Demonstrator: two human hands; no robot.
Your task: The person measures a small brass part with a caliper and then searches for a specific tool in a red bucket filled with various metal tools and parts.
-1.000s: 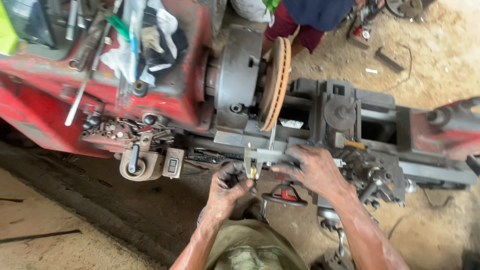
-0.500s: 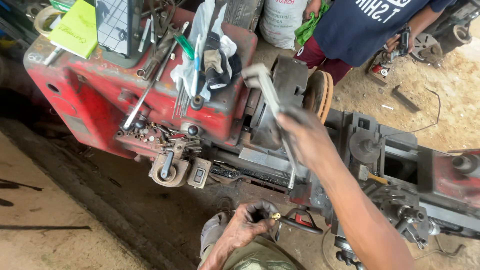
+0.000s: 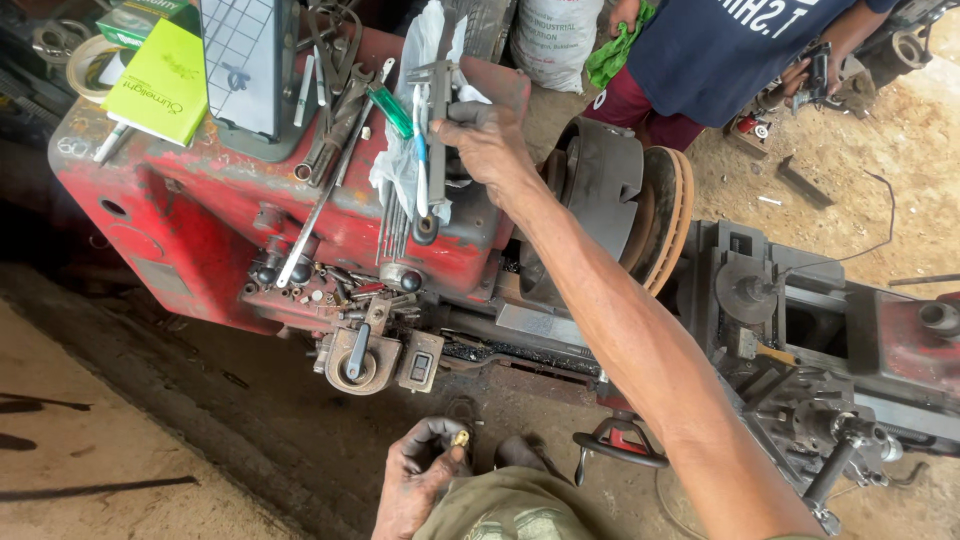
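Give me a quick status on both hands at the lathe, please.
Right hand grips caliper above the red headstock. Left hand low, pinching small brass piece. Rag and loose tools crowd the top.

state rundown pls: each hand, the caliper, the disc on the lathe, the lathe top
Right hand: fingers closed on the caliper, above the red headstock.
Caliper: held, lengthwise over the white rag.
Left hand: low near the lap, pinching a small brass piece.
Brake disc: mounted on the lathe chuck, edge-on.
Headstock top: cluttered with tools and a green booklet.
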